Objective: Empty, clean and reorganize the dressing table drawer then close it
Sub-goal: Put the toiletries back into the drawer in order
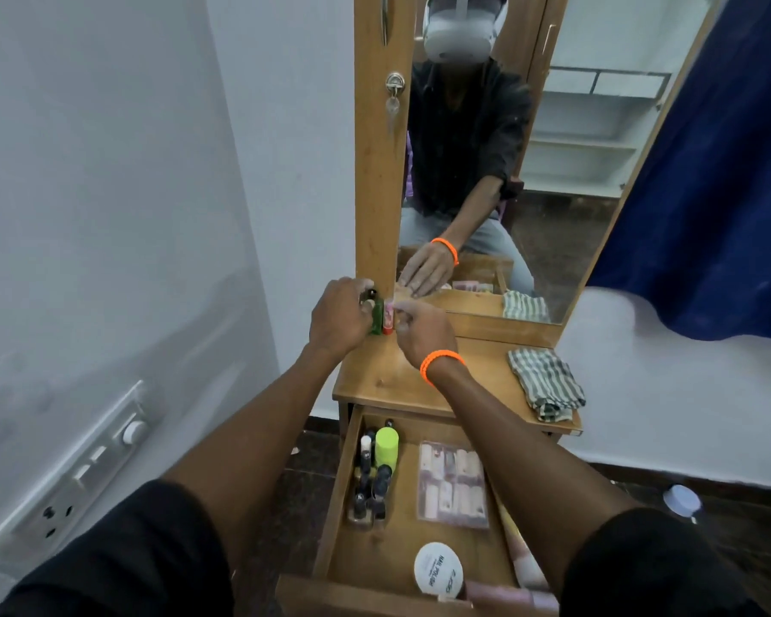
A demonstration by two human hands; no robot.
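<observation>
The drawer (343,492) of the dressing table (401,385) was pulled fully out below the tabletop, toward the camera. Along its left wall a row of small dark bottles (371,487) was stood, with a lime-green cylinder (387,447) at the far end of the row. A clear packet of pale pieces (452,483) was laid flat in the middle, and a round white container (438,570) lettered "NAIL POLISH" was seen near the drawer front.

Both hands were held well beyond the drawer, at the back left corner of the tabletop against the mirror frame (375,171). A small green bottle (378,317) was gripped by the curled fingers of the left hand (337,318). Just beside it, touching or nearly so, a small pink and red bottle (389,317) was pinched at its top by the fingertips of the right hand (421,336), on whose wrist an orange band (439,363) was worn.

A folded striped cloth (546,385) was laid on the right side of the tabletop, well apart from the hands.
</observation>
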